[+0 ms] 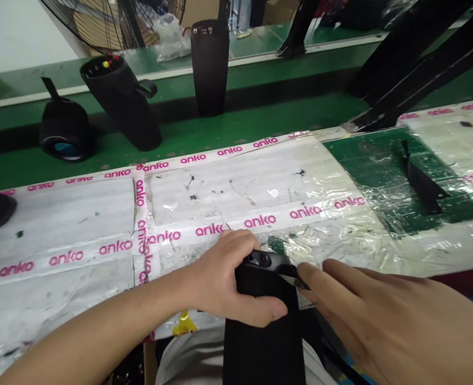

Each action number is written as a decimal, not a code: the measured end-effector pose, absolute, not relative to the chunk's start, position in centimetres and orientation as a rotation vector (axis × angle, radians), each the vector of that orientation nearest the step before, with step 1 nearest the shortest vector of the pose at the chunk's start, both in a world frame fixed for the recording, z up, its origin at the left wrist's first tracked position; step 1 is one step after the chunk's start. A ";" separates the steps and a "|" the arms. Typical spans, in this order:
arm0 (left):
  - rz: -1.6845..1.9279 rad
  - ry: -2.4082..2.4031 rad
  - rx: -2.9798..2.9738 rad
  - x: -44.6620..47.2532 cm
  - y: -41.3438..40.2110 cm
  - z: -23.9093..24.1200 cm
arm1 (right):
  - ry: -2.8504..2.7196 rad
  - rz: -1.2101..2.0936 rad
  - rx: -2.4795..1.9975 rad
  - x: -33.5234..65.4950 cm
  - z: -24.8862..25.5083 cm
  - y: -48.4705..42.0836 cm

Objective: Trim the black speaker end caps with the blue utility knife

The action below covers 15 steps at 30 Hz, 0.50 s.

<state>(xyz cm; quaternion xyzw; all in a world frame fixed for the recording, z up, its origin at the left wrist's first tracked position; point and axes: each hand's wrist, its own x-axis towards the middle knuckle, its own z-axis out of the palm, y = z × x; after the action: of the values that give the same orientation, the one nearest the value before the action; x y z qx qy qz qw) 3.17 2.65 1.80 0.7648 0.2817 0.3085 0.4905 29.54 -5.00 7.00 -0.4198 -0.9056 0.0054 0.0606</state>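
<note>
A black fabric-covered speaker body (264, 342) stands on end against my lap, at the near edge of the bench. Around its upper end is my left hand (236, 283), closed, with the thumb across the front. A glossy black strip with two round holes (265, 260) runs along the top of the speaker. At the right end of that strip, my right hand (357, 305) pinches a thin, dark and silvery pointed tool (295, 279). Its tip touches or lies very near the strip's edge. The fingers hide most of the tool, so its exact kind is unclear.
Black speaker bodies stand at the back: one upright (210, 69), one leaning with coloured wires inside (122, 101), one lying with a strap (65, 128). A black fabric piece (423, 179) lies right. Black metal struts (405, 69) cross the back right. Taped sheeting (228, 187) covers the bench.
</note>
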 end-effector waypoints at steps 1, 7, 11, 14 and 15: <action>0.744 0.682 1.857 3.2 2.7 1.8 | -2.733 0.049 -1.264 29.2 7.0 -4.8; 0.729 0.683 1.815 3.5 2.9 1.8 | -2.765 0.166 -1.283 28.7 7.5 -3.9; 0.717 0.688 1.799 3.9 2.9 1.7 | -2.795 0.157 -1.299 29.0 7.5 -4.1; 0.748 0.673 1.785 4.0 2.9 1.7 | -2.831 0.066 -1.296 29.2 7.3 -4.6; 0.759 0.667 1.783 4.0 2.8 1.7 | -2.869 0.008 -1.285 29.2 7.3 -4.7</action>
<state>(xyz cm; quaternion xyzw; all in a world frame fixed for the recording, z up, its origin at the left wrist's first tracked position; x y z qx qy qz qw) 4.03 2.84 1.69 0.7435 0.2781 0.3166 0.5192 29.18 -4.74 7.30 -0.4088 -0.9126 0.0025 -0.0012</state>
